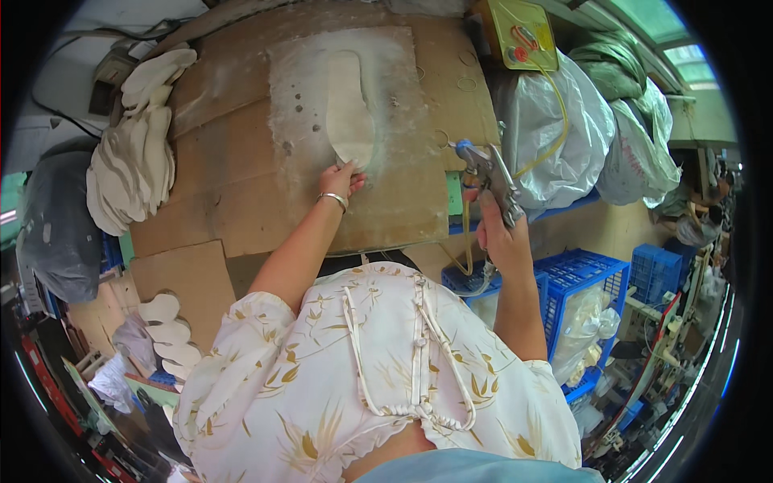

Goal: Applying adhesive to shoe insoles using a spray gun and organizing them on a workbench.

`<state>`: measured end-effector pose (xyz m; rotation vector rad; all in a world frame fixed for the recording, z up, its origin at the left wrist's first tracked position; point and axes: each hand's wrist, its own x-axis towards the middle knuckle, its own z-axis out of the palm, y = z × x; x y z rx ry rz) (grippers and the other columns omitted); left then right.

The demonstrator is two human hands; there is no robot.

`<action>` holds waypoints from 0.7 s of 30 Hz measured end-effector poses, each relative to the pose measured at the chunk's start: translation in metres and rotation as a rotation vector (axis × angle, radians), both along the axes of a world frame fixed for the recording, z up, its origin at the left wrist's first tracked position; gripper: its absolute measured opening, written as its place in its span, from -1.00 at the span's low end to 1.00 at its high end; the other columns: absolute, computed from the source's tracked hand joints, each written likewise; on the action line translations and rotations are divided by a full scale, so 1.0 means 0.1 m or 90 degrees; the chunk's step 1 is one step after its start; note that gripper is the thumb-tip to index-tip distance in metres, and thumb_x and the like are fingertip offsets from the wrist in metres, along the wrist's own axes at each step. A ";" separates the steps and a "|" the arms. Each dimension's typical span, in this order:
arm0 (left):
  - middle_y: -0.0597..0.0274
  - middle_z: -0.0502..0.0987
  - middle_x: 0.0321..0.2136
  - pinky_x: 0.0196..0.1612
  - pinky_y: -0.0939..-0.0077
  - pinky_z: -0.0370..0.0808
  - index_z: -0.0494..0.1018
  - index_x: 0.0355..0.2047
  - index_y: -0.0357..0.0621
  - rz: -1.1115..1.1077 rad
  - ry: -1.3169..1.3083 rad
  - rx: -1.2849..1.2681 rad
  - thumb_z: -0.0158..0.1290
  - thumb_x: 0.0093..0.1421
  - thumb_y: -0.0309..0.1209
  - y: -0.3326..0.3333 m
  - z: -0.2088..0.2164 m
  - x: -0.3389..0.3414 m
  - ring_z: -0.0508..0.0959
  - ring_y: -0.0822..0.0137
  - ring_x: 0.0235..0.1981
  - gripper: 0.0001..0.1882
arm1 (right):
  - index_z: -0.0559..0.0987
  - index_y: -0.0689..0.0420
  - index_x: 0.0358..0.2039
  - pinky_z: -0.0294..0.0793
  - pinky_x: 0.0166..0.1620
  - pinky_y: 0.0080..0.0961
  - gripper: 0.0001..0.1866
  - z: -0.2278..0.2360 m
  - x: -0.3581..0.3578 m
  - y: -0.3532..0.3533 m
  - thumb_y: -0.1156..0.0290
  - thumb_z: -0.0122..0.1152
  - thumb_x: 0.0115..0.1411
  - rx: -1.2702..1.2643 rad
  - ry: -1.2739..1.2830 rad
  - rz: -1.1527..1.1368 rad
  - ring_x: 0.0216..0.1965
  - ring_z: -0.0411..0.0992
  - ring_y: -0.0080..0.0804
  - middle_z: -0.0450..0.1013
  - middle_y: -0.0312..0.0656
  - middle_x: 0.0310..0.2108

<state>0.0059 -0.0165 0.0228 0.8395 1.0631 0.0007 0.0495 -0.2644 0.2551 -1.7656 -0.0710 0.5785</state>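
Note:
A cream insole (351, 105) lies flat on a whitish, residue-coated patch of the cardboard-covered table (221, 165). My left hand (342, 182) pinches the insole's near end between thumb and fingers. Off to the right, my right hand (503, 233) grips a metal spray gun (493, 179) with a blue front part, held above the table's right edge. A yellowish hose (468, 241) hangs below the gun, and another yellow hose (562, 121) runs from it up to a yellow can (522, 36). The fingers behind the gun's handle are partly hidden.
A stack of insoles (137, 157) lies at the table's left, beside a dark plastic bag (60, 229). More insoles (171, 330) rest lower left on cardboard. Translucent bags (564, 121) stand at the right. Blue crates (584, 282) sit right of my body.

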 end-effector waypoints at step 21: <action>0.24 0.50 -0.44 -0.53 0.69 0.45 0.41 -0.37 -0.21 -0.131 -0.014 -0.035 0.00 0.13 -0.31 0.04 -0.13 -0.06 0.51 0.46 -0.51 -0.80 | 0.36 0.24 -0.50 0.19 -0.53 -0.57 -0.73 -0.28 0.39 1.43 0.27 0.04 0.17 -0.054 -0.269 0.150 -0.60 0.12 -0.59 0.22 -0.32 -0.67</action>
